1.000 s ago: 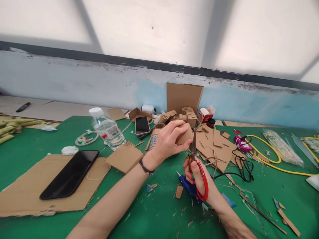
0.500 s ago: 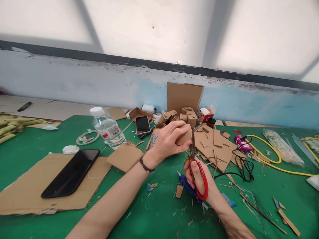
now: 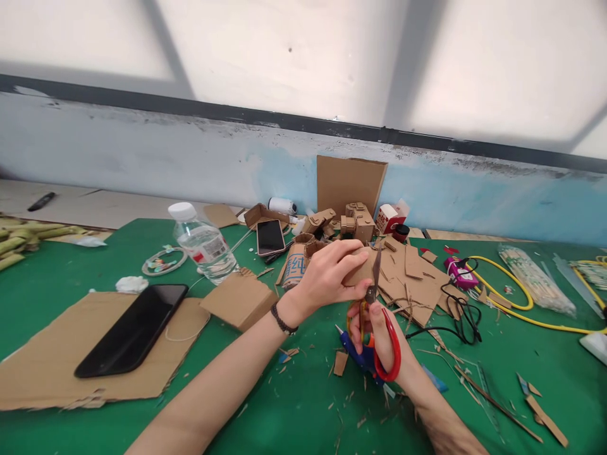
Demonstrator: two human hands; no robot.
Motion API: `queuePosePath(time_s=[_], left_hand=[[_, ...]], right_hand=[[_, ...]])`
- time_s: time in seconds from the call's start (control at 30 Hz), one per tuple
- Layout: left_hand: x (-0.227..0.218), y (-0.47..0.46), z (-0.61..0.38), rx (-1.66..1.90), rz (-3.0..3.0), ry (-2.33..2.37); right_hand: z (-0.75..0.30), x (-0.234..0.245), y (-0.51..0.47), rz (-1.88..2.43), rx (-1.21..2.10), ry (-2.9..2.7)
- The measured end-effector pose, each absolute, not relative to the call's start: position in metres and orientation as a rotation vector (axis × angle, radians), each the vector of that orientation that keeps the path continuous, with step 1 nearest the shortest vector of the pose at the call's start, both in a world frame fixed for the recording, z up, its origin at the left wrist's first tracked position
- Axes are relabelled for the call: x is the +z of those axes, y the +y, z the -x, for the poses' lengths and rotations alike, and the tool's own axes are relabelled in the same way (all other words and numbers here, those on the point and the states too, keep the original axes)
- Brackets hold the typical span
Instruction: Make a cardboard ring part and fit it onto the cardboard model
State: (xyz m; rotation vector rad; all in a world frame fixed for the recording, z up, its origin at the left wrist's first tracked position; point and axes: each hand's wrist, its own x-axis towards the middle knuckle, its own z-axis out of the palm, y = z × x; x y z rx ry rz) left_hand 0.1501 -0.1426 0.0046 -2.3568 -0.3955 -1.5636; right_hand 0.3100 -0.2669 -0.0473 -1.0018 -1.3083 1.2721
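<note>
My left hand [image 3: 327, 275] is wrapped round a small brown cardboard piece [image 3: 359, 270], held just above the green table. My right hand [image 3: 379, 338] grips red-handled scissors [image 3: 385, 335], fingers through the loops. The scissor blades [image 3: 375, 272] point up and lie against the right edge of the cardboard piece. Under my right hand lies a blue glue gun [image 3: 358, 352]. Cardboard scraps [image 3: 412, 278] are heaped just beyond the hands.
A black phone [image 3: 130, 328] lies on a cardboard sheet [image 3: 52, 366] at left. A water bottle [image 3: 202, 243], a second phone [image 3: 270, 236], small cardboard models [image 3: 358, 221] and an upright cardboard panel [image 3: 349, 183] stand behind. Yellow cable [image 3: 516, 297] and black cord [image 3: 462, 316] lie right.
Both hands have shifted slightly right and down. The scissor handles have spread wider and the blades have tilted a little to the right against the cardboard piece.
</note>
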Motion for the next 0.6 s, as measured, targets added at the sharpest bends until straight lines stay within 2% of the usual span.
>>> queuePosePath(time_s=[0.6], left_hand=[[-0.001, -0.145, -0.153, -1.54, 2.43, -0.366]], right_hand=[[-0.305, -0.04, -0.271, 1.007, 1.387, -1.165]])
